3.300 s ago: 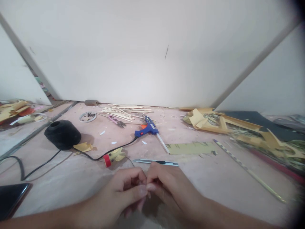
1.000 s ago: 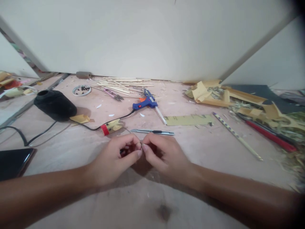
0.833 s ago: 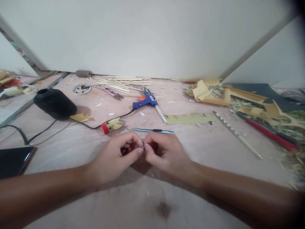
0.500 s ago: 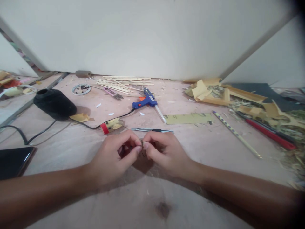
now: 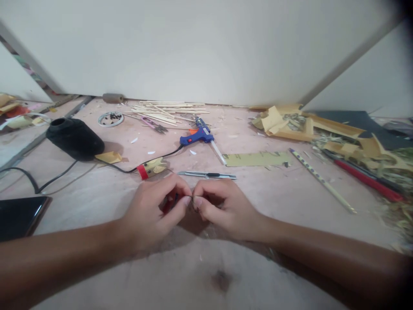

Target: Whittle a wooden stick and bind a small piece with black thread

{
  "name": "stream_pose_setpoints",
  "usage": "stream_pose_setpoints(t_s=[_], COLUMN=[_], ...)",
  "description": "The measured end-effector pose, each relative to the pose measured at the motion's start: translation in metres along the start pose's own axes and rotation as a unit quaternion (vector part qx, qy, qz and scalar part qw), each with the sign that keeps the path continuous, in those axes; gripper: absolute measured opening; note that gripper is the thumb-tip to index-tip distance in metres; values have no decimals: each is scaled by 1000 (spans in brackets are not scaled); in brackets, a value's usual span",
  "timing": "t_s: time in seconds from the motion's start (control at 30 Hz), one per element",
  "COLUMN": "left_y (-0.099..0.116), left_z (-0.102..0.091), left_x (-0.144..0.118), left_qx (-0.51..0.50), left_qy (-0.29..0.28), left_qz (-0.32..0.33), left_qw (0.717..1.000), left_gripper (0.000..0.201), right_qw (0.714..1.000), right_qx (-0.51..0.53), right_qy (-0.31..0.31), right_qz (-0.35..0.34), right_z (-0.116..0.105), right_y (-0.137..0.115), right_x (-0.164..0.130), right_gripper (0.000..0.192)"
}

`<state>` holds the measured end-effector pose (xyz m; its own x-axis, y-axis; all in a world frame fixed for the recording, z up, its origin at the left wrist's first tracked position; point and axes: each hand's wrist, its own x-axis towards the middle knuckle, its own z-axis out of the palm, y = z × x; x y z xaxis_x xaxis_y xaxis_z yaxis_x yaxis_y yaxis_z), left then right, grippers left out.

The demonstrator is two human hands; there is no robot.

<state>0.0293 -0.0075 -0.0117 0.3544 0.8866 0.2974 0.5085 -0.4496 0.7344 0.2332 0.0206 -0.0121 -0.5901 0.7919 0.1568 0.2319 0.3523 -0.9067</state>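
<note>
My left hand (image 5: 151,215) and right hand (image 5: 222,206) pinch a tiny dark piece (image 5: 193,202) between fingertips, mid-assembly above the surface (image 5: 206,275); next, I judge, calls for fine twisting.

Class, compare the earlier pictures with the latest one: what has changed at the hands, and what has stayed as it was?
The left hand and right hand stay pinched together on a small dark piece; nothing was let go. The view tilted down. The glue gun, utility knife and sticks lie unmoved.
</note>
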Motion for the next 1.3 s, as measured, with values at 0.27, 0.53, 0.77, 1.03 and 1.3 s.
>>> stream_pose_setpoints(t_s=[0.27, 0.53, 0.77, 1.03, 1.3], left_y=[1, 1, 0, -1, -3], left_z=[-1, 0, -1, 0, 0], left_x=[0, 0, 1, 0, 1], left_qx=[-3, -3, -6, -18, -24], left_qy=[1, 6, 1, -19, -17], left_qz=[-18, -18, -17, -26, -34], left_qw=[1000, 1000, 1000, 999, 999], left_gripper=[6, 7, 7, 9, 7], right_qw=[1000, 1000, 999, 999, 999], right_qx=[9, -12, -17, 6, -11], right_qy=[13, 1, -18, -34, -27], right_qz=[-14, -19, -26, -33, -45], right_z=[1, -1, -2, -2, -2], right_y=[-1, 0, 0, 3, 2], right_x=[-1, -1, -1, -2, -1], right_gripper=[14, 14, 15, 15, 16])
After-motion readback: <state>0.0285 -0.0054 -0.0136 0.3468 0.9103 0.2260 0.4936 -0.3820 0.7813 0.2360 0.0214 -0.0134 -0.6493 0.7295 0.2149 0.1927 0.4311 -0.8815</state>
